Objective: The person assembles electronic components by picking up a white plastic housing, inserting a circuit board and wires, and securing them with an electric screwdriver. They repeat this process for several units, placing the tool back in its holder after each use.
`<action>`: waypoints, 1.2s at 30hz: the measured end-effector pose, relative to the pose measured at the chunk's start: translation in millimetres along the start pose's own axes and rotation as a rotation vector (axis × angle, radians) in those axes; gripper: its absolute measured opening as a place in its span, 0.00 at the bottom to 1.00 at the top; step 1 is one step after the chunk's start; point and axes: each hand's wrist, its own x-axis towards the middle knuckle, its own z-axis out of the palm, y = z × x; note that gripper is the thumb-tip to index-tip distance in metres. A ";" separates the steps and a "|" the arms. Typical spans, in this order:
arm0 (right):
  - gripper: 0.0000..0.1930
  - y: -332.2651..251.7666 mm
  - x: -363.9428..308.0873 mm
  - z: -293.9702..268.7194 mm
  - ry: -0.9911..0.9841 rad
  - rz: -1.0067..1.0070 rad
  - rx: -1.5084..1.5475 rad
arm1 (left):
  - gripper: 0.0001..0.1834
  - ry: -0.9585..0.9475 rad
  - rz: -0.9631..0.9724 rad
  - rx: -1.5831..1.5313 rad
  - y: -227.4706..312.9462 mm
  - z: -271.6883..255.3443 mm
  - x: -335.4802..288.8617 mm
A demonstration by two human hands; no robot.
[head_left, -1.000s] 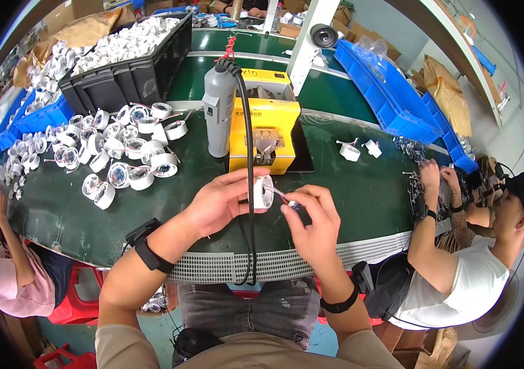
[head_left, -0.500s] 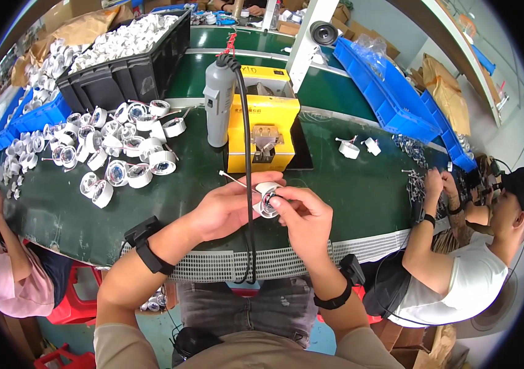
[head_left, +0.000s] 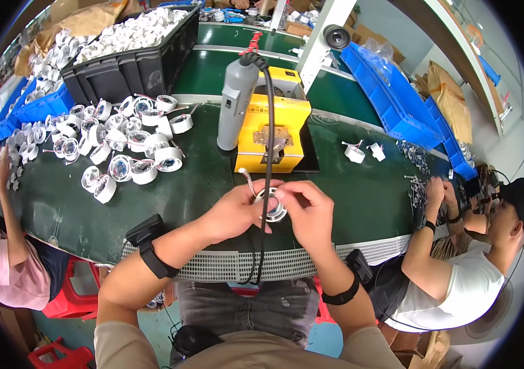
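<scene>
Over the near edge of the green bench, my left hand is closed around a white round housing with thin wires rising from it. The housing's ringed open face is turned up. My right hand pinches at the far right of its rim; whether the fingertips hold a small part there is hidden. A black cable hangs in front of the housing and my left fingers. Beyond my hands, a grey electric screwdriver hangs upright beside a yellow screw feeder.
Several white housings with wires lie heaped at left, before a full black crate. Two loose housings sit at right, near blue bins and scattered screws. Co-workers sit on both sides; one wears a white shirt.
The housing has been tilted so its open face points up more, and its wires now stand upward. My right fingers have shifted to the rim. The bench appears slightly farther right in view.
</scene>
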 end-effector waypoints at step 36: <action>0.13 -36.6 111.0 55.2 0.332 -0.322 0.238 | 0.19 0.288 -0.156 -0.335 -14.1 -2.6 8.3</action>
